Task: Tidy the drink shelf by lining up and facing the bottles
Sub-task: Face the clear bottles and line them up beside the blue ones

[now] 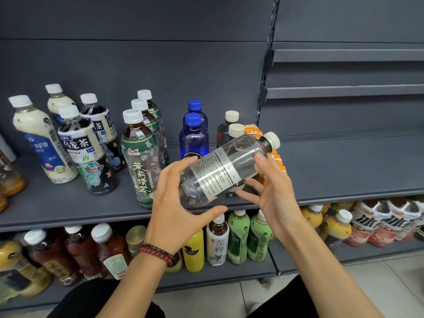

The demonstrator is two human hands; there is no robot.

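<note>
Item handled: clear bottle (224, 171), held in the air in front of the shelf (68, 203), above its front edge.
Attitude: tilted, cream cap (271, 140) up and to the right, base down and to the left.
Facing: printed label (218, 173) with fine text turned towards the camera.
Left hand (174, 198): cupped round the base end, fingers curved over the upper side, thumb under the base. The thumb's contact cannot be confirmed.
Right hand (273, 196): clamped on the shoulder end, thumb on top near the neck, fingers beneath the body.
Left wrist: bead bracelet (158, 252), dark red and black.
Shelf, behind the held item: two dark bottles (231, 125) with cream caps, one behind the other, partly hidden.
Shelf, right of those: orange cartons (252, 130) in a row running front to back, largely covered by the held item and the right hand.
Shelf, centre: two blue bottles (193, 138), upright, in file.
Shelf, left of centre: three green tea bottles (142, 161), in file, the front one near the shelf edge.
Shelf, further left: two oolong tea bottles (87, 152) with cartoon wraps, set one behind the other at an angle.
Shelf, far left: two milky bottles (39, 138), white caps.
Lower shelf (206, 274): mixed drinks in red, yellow, green and white.
</note>
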